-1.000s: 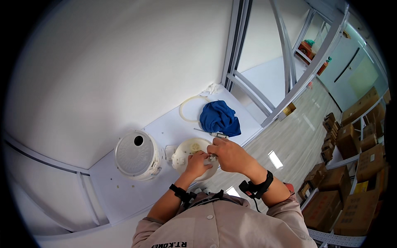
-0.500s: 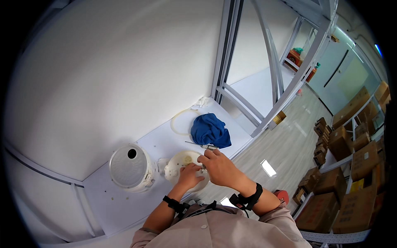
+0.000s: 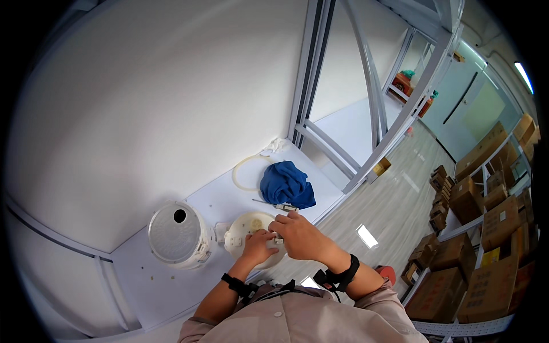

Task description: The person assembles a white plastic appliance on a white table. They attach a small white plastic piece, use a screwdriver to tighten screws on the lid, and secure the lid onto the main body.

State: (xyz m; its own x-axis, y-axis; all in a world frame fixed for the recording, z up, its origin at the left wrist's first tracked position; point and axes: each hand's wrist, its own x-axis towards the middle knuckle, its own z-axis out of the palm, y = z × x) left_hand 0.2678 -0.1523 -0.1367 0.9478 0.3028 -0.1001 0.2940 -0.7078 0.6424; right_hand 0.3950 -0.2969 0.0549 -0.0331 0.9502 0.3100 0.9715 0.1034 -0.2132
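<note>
A round, shallow cream plastic part [image 3: 235,251] with small fittings lies near the table's front edge. My left hand [image 3: 257,248] grips it from above, thumb apart from the curled fingers. Beside it, my right hand [image 3: 300,235] is closed in a pinch over the part's right side. Whatever is between those fingertips is hidden. A small pale fitting [image 3: 278,241] shows between the two hands. Just beyond my right hand lies a screwdriver [image 3: 277,204] with a thin shaft and a pale handle. Left of the round part stands a white cylindrical appliance body [image 3: 201,243] with a dark round hole in its grey top.
A crumpled blue cloth [image 3: 286,184] lies farther back beside a pale ring [image 3: 235,175]. White crumpled material [image 3: 276,145] sits by the wall. A metal frame post [image 3: 309,74] rises behind the table. Shelves of cardboard boxes [image 3: 466,197] stand at the right across the floor.
The whole view has shifted slightly. My right hand has turned a little, its fingers still pinched at the round part's right side. My left hand stays on the part.
</note>
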